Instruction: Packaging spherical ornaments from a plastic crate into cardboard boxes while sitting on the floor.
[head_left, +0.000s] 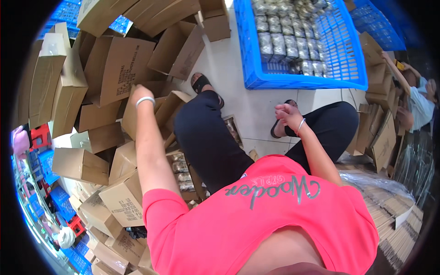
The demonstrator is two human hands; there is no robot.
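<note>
Cardboard carton, its panel marked with dark print, stands among other boxes at the person's left; the left hand is at this panel's lower edge, apparently touching it, though the fingertips are partly lost against the brown board; whether that grip is closed on the edge or only rests there I cannot tell. The right hand hangs in front of the right knee, apart from everything; its fingers are loosely bent, its grip slack, and nothing shows in it.

The step in hand looks to be handling a carton with the left hand alone; lifting or turning it would call for a firm hold on the edge, and probably the right hand brought across, since neighbouring boxes crowd close and could snag.

Just below the left hand is an open box; by the left leg another box holds shiny wrapped packs; beyond the feet a blue crate on the tiled floor carries rows of similar packs; farther out at the right, stacked cardboard lies below another person.
</note>
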